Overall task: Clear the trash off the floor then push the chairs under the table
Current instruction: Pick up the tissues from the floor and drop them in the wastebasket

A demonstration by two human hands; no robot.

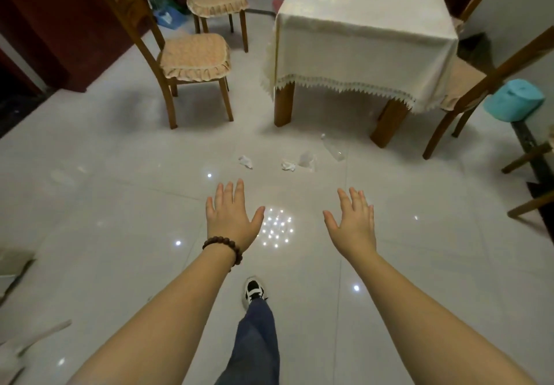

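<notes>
Head view shows me both hands held out flat, fingers spread wide and holding nothing: left hand point(229, 218), right hand point(353, 226). Beyond the fingertips, two crumpled tissues point(245, 161) point(288, 165) and clear plastic scraps point(308, 160) lie on the floor point(120, 193), with the table point(364, 40) further past them and a chair point(192, 58) beyond the left hand

I see both bare forearms stretched forward and down. My left hand point(229, 216) is flat, palm down, fingers straight and close together, thumb splayed — a dark bead bracelet point(223, 246) circles its wrist. My right hand point(352, 223) matches it — fingers straight, thumb out, holding nothing.
</notes>
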